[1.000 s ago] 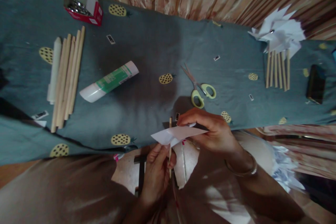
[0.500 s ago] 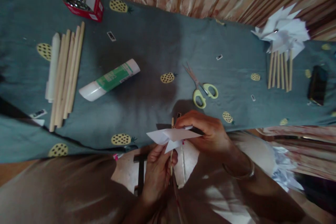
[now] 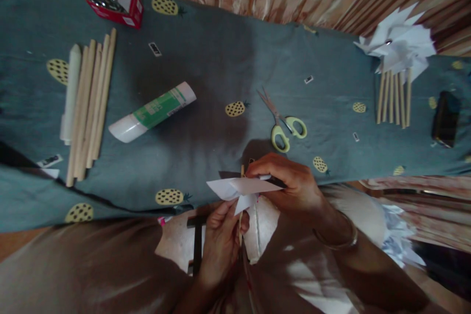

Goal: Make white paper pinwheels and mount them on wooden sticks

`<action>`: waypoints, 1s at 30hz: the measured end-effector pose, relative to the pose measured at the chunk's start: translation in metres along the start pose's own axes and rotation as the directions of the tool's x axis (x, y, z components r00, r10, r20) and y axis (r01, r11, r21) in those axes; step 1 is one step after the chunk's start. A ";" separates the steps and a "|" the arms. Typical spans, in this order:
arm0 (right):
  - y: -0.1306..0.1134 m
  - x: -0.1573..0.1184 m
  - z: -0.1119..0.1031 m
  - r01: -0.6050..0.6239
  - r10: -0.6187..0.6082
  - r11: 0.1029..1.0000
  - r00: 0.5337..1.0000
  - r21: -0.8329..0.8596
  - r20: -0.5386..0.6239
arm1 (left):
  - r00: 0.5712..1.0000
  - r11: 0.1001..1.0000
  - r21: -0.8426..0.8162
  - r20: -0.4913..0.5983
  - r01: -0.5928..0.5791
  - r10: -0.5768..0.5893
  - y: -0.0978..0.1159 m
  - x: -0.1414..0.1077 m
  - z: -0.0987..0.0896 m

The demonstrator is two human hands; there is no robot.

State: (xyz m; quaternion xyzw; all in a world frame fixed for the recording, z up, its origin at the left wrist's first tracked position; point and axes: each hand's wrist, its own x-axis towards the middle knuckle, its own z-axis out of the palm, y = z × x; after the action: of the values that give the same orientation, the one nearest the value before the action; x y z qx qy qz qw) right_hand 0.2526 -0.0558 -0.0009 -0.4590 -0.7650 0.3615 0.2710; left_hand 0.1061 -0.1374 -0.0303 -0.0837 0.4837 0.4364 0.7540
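A white paper pinwheel [image 3: 246, 187] is held in front of my body, at the near edge of the table. My left hand [image 3: 221, 240] is closed around a thin wooden stick [image 3: 241, 221] below the pinwheel's blades. From the right, my right hand [image 3: 287, 179] reaches behind the blades, fingers bent and pressed near the stick's upper end. What exactly its fingertips grip is hidden by the paper. Beyond my hands lie scissors [image 3: 281, 122] with green handles, their blades slightly apart.
A white and green glue bottle [image 3: 154, 112] lies left of centre. Several wooden sticks [image 3: 91, 108] and a red box [image 3: 116, 7] of metal pieces are at the left. Finished pinwheels [image 3: 401, 44] and a dark phone [image 3: 446, 118] lie at the right.
The view has shifted very slightly. The pinwheel's blades have tilted or turned a little, while both hands keep nearly the same place.
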 end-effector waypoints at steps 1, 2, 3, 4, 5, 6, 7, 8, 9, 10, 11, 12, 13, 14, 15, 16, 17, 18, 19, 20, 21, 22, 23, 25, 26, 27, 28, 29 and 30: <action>0.000 0.000 0.000 -0.006 0.006 1.000 1.000 0.002 0.005 | 1.000 1.000 0.000 0.000 0.002 -0.002 0.000 0.000 0.000; 0.000 0.000 0.000 -0.008 0.008 1.000 1.000 0.004 0.009 | 1.000 1.000 0.001 0.000 0.003 -0.003 0.000 0.000 0.000; 0.000 0.000 0.000 -0.008 0.008 1.000 1.000 0.004 0.010 | 1.000 1.000 0.003 -0.001 0.001 -0.001 0.000 0.000 0.000; 0.000 0.001 0.000 -0.007 0.007 1.000 1.000 0.004 0.007 | 1.000 1.000 0.005 0.000 -0.001 0.001 0.000 0.000 0.000; 0.000 0.001 0.000 -0.005 0.005 1.000 1.000 0.003 0.004 | 1.000 1.000 0.010 0.000 -0.002 0.002 0.000 0.000 -0.001; 0.000 0.001 0.000 -0.004 0.004 1.000 1.000 0.001 0.003 | 1.000 1.000 0.017 0.002 0.003 -0.003 0.000 0.000 -0.001; 0.000 0.001 0.000 -0.005 0.005 1.000 1.000 -0.001 0.004 | 1.000 1.000 0.025 0.000 0.009 -0.009 0.000 0.000 -0.002; 0.001 0.001 0.000 -0.007 0.007 1.000 1.000 -0.001 0.006 | 1.000 0.999 0.029 0.000 0.014 -0.014 -0.001 0.000 -0.002; 0.001 0.001 0.000 -0.009 0.009 1.000 1.000 0.001 0.007 | 1.000 0.999 0.032 0.001 0.023 -0.023 -0.001 0.000 -0.003; 0.002 0.001 0.000 -0.013 0.013 1.000 1.000 0.003 0.014 | 1.000 0.999 0.032 0.001 0.031 -0.031 -0.001 0.000 -0.003; 0.002 0.001 0.000 -0.017 0.017 1.000 1.000 0.005 0.020 | 0.999 0.999 0.027 0.003 0.036 -0.036 -0.002 0.000 -0.004; 0.002 0.001 0.000 -0.022 0.022 1.000 0.999 0.008 0.024 | 0.999 0.999 0.021 0.006 0.037 -0.037 -0.002 0.000 -0.004; 0.002 0.001 0.000 -0.027 0.026 1.000 0.999 0.010 0.026 | 0.999 0.999 0.017 0.007 0.034 -0.035 -0.001 0.000 -0.004; 0.002 0.001 0.000 -0.034 0.034 0.999 0.999 0.009 0.027 | 0.999 0.999 0.015 0.009 0.032 -0.032 -0.001 -0.001 -0.003; 0.001 0.002 0.000 -0.046 0.045 0.999 0.999 0.007 0.027 | 1.000 1.000 0.015 0.010 0.027 -0.027 0.000 -0.001 -0.003; 0.001 0.003 0.000 -0.064 0.064 0.998 0.998 0.003 0.031 | 1.000 1.000 0.018 0.011 0.022 -0.022 0.000 -0.001 -0.002; -0.001 0.004 -0.001 -0.085 0.085 0.996 0.996 -0.002 0.036 | 1.000 0.999 0.022 0.013 0.023 -0.023 0.001 -0.001 -0.002; -0.002 0.005 -0.002 -0.114 0.114 0.993 0.992 -0.009 0.050 | 1.000 0.999 0.027 0.011 0.028 -0.029 0.002 -0.001 -0.001; -0.003 0.007 -0.003 -0.147 0.148 0.989 0.987 -0.017 0.066 | 0.999 0.999 0.028 0.007 0.037 -0.038 0.003 -0.001 0.000; -0.005 0.009 -0.004 -0.179 0.180 0.984 0.980 -0.025 0.078 | 0.999 0.999 0.025 0.002 0.044 -0.044 0.003 -0.001 0.001; -0.006 0.011 -0.005 -0.208 0.210 0.978 0.974 -0.028 0.090 | 0.999 0.999 0.021 -0.006 0.050 -0.050 0.004 -0.001 0.001; -0.007 0.013 -0.006 -0.233 0.235 0.972 0.967 -0.029 0.102 | 0.998 0.998 0.018 -0.014 0.053 -0.053 0.004 -0.001 0.002; -0.008 0.016 -0.007 -0.255 0.256 0.967 0.960 -0.025 0.116 | 0.999 0.999 0.015 -0.019 0.050 -0.049 0.004 0.000 0.002; -0.008 0.021 -0.009 -0.289 0.287 0.957 0.945 -0.013 0.159 | 0.999 0.999 0.018 -0.016 0.032 -0.032 0.004 0.001 0.002; -0.008 0.024 -0.010 -0.307 0.304 0.952 0.935 -0.013 0.183 | 1.000 0.999 0.024 -0.008 0.021 -0.021 0.004 0.002 0.001; -0.008 0.027 -0.011 -0.322 0.320 0.946 0.925 -0.024 0.203 | 1.000 1.000 0.028 0.003 0.010 -0.010 0.003 0.002 0.001; -0.008 0.030 -0.011 -0.334 0.337 0.941 0.916 -0.052 0.216 | 1.000 1.000 0.030 0.017 -0.003 0.002 0.003 0.003 0.000; -0.008 0.033 -0.011 -0.340 0.348 0.937 0.909 -0.077 0.230 | 0.999 0.999 0.028 0.029 -0.018 0.017 0.002 0.004 -0.001; -0.008 0.036 -0.011 -0.341 0.355 0.935 0.900 -0.098 0.253 | 0.999 0.999 0.021 0.036 -0.039 0.038 0.002 0.005 -0.001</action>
State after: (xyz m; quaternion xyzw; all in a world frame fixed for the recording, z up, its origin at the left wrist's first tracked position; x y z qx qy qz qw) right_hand 0.2417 -0.0227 0.0151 -0.5420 -0.7091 0.4430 0.0847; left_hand 0.1043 -0.1342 -0.0340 -0.0584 0.4767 0.4469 0.7547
